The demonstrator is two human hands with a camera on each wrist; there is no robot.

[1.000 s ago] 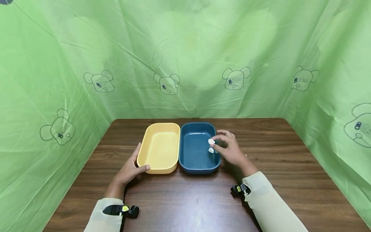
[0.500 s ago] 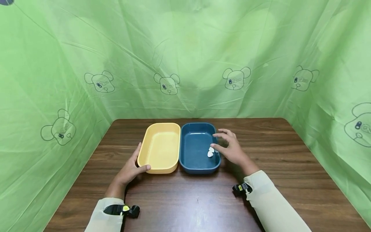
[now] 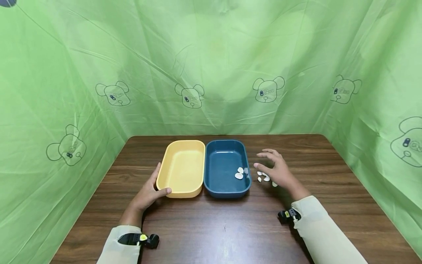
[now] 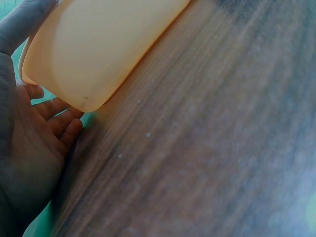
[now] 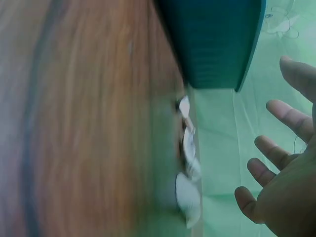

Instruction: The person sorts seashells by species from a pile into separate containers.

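A yellow tray [image 3: 180, 168] stands on the table, its near left corner held by my left hand [image 3: 146, 196]. The thumb lies over the rim and the fingers [image 4: 59, 118] run along the outer wall. Touching its right side is a dark blue tray [image 3: 222, 165]. Inside, near the right wall, lie two small white shell-like pieces [image 3: 239, 176]. My right hand [image 3: 278, 170] hovers just right of the blue tray, fingers spread and holding nothing. Below it several more white pieces [image 5: 188, 197] lie on the table, partly hidden by the hand in the head view.
The wooden table [image 3: 211, 227] fills the foreground. Green cloth [image 3: 224, 66] with printed mouse-like heads hangs at the back and both sides. A black wrist camera [image 3: 285, 216] is strapped over the right sleeve, another camera [image 3: 151, 241] over the left.
The right hand has let go of a white piece, which now lies in the blue tray beside another. That hand then moved right, out over the loose pieces. The left hand stays put.
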